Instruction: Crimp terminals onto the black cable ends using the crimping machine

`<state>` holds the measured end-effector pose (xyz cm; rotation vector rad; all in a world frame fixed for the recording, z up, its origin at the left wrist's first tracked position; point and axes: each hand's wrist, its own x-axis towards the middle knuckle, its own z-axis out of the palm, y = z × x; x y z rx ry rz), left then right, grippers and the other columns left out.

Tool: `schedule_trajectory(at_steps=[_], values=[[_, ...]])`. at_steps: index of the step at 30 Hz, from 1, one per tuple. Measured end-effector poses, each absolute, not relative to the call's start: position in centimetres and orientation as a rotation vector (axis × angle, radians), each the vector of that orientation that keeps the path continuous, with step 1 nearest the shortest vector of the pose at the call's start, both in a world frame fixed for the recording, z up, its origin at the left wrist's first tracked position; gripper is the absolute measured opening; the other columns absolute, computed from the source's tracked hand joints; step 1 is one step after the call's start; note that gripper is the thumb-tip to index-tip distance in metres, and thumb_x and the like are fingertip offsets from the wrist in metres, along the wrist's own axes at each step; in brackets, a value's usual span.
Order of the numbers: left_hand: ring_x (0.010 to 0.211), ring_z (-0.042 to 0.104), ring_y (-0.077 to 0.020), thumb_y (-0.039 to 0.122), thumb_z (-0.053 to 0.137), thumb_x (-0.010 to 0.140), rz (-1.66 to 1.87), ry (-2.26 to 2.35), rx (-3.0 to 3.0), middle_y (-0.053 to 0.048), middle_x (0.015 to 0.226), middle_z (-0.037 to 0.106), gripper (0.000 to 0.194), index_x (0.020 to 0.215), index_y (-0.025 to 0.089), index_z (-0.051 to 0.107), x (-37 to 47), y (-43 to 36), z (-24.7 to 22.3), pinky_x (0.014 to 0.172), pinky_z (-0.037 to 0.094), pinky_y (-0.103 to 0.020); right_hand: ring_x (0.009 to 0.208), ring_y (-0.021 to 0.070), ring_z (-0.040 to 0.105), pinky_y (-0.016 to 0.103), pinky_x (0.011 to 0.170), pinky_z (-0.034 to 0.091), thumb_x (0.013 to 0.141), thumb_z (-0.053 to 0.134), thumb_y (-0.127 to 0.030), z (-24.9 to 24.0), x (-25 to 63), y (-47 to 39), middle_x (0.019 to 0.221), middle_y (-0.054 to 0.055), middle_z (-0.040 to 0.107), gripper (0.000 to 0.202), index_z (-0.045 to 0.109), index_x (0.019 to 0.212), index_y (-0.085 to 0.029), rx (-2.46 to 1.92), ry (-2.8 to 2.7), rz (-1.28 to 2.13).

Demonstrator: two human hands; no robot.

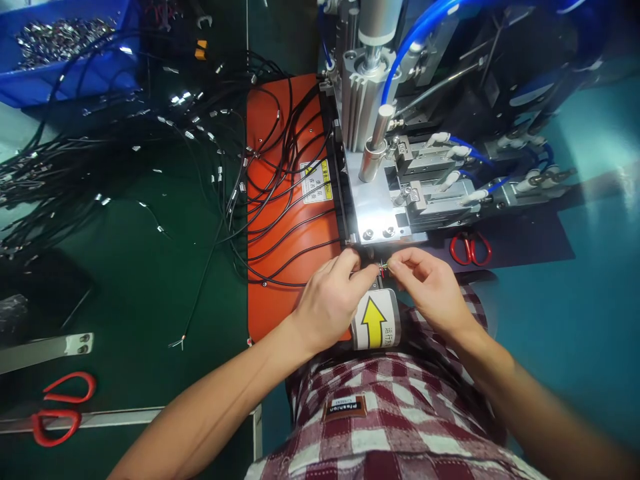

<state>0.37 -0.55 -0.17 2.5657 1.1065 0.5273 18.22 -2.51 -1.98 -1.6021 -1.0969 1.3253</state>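
Note:
My left hand (330,297) is closed on the end of a black cable (283,283), which runs in from the left over an orange plate (273,313). Thin coloured wires (383,268) show beyond its fingertips, just below the machine's metal block (380,223). My right hand (433,287) pinches those wire ends between thumb and fingertips. The fingers hide part of the cable end. Below both hands is a white label with a yellow arrow (374,323).
Several black cables (287,160) lie across the plate and lead into the machine's edge. A blue bin (95,77) of small metal parts stands at upper left. Red-handled scissors (470,250) lie at right, and another red-handled pair (57,427) at lower left.

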Motion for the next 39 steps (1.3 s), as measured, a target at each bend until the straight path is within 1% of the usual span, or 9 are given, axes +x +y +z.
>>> schedule_trajectory(at_steps=[4, 8, 11, 15, 21, 25, 30, 35, 39], values=[[0.073, 0.053, -0.0172, 0.016, 0.036, 0.096, 0.502, 1.104, 2.566, -0.008, 0.082, 0.052, 0.031, 0.102, 0.011, 0.067, 0.5, -0.6, 0.0, 0.062, 0.051, -0.028, 0.055, 0.0125, 0.046, 0.025, 0.051, 0.041, 0.082, 0.062, -0.034, -2.2, 17.9, -2.7, 0.065, -0.001, 0.054, 0.018, 0.058, 0.075, -0.018, -1.596, -1.101, 1.281], [0.073, 0.053, -0.017, 0.017, 0.035, 0.096, 0.476, 1.132, 2.571, -0.008, 0.082, 0.052, 0.032, 0.099, 0.013, 0.067, 0.6, -0.7, 0.0, 0.062, 0.051, -0.027, 0.06, 0.0134, 0.049, 0.026, 0.057, 0.044, 0.083, 0.061, -0.033, -2.5, 17.7, -3.0, 0.069, 0.0, 0.054, 0.017, 0.057, 0.076, -0.019, -1.56, -1.1, 1.23], [0.073, 0.054, -0.0166, 0.017, 0.036, 0.096, 0.468, 1.14, 2.573, -0.008, 0.083, 0.052, 0.031, 0.101, 0.013, 0.067, 0.6, -0.7, -0.1, 0.062, 0.051, -0.027, 0.062, 0.0144, 0.051, 0.027, 0.06, 0.046, 0.083, 0.061, -0.034, -2.7, 17.6, -3.1, 0.071, 0.0, 0.056, 0.017, 0.057, 0.076, -0.019, -1.544, -1.108, 1.211], [0.072, 0.053, -0.0173, 0.017, 0.036, 0.096, 0.476, 1.136, 2.582, -0.008, 0.082, 0.051, 0.031, 0.1, 0.013, 0.067, 0.6, -0.7, -0.1, 0.06, 0.05, -0.028, 0.063, 0.0151, 0.052, 0.028, 0.061, 0.046, 0.084, 0.061, -0.035, -2.9, 17.7, -3.2, 0.071, 0.0, 0.056, 0.017, 0.057, 0.077, -0.02, -1.535, -1.118, 1.21], [0.072, 0.053, -0.0174, 0.016, 0.037, 0.096, 0.486, 1.125, 2.567, -0.008, 0.083, 0.051, 0.031, 0.1, 0.011, 0.067, 0.6, -0.7, 0.0, 0.061, 0.049, -0.027, 0.063, 0.0144, 0.051, 0.028, 0.061, 0.045, 0.085, 0.06, -0.03, -3.3, 17.7, -3.2, 0.071, 0.0, 0.055, 0.014, 0.057, 0.077, -0.019, -1.509, -1.145, 1.182], [0.073, 0.053, -0.0174, 0.018, 0.034, 0.097, 0.455, 1.125, 2.568, -0.008, 0.083, 0.051, 0.033, 0.103, 0.012, 0.067, 0.6, -0.7, 0.1, 0.062, 0.049, -0.027, 0.062, 0.014, 0.051, 0.027, 0.061, 0.044, 0.085, 0.059, -0.029, -3.1, 17.8, -3.2, 0.071, 0.0, 0.055, 0.013, 0.057, 0.077, -0.019, -1.517, -1.157, 1.192], [0.071, 0.053, -0.0175, 0.016, 0.034, 0.097, 0.462, 1.112, 2.616, -0.008, 0.081, 0.052, 0.034, 0.107, 0.011, 0.066, 0.6, -0.7, 0.1, 0.061, 0.049, -0.027, 0.058, 0.0133, 0.047, 0.026, 0.055, 0.041, 0.083, 0.061, -0.032, -2.6, 17.7, -3.0, 0.067, -0.001, 0.053, 0.017, 0.057, 0.075, -0.018, -1.569, -1.106, 1.244], [0.069, 0.052, -0.0167, 0.014, 0.035, 0.097, 0.482, 1.103, 2.691, -0.008, 0.079, 0.054, 0.032, 0.106, 0.011, 0.066, 0.8, -0.6, 0.1, 0.061, 0.048, -0.027, 0.055, 0.0128, 0.045, 0.025, 0.05, 0.038, 0.082, 0.06, -0.032, -2.0, 17.6, -2.9, 0.063, -0.001, 0.052, 0.017, 0.056, 0.072, -0.018, -1.617, -1.063, 1.285], [0.069, 0.052, -0.0181, 0.012, 0.038, 0.095, 0.437, 1.103, 2.773, -0.008, 0.08, 0.057, 0.029, 0.104, 0.01, 0.066, 0.8, -0.6, 0.5, 0.061, 0.049, -0.029, 0.053, 0.0123, 0.045, 0.025, 0.05, 0.037, 0.08, 0.06, -0.032, -1.6, 17.6, -2.6, 0.058, -0.002, 0.051, 0.018, 0.056, 0.071, -0.017, -1.659, -0.988, 1.389]])
